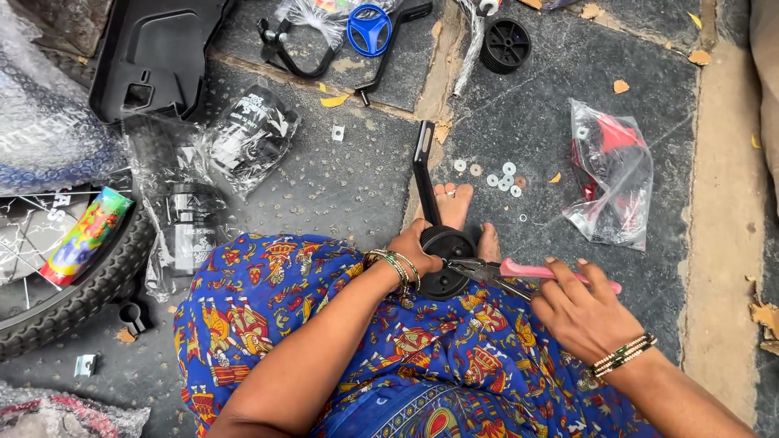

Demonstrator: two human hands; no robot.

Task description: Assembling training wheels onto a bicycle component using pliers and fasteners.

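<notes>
Left hand (415, 247) fingers clasp small black plastic wheel (445, 261); right hand (574, 308) grips pink-handled pliers (519, 273), metal tips at hub.

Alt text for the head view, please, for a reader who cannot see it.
A seated person's left hand steadies a small black wheel on a black bracket arm, while the right hand grips pink-handled pliers at its hub. Washers, a bagged red part, a blue toy steering wheel and a bicycle tyre lie on the stone floor.
</notes>
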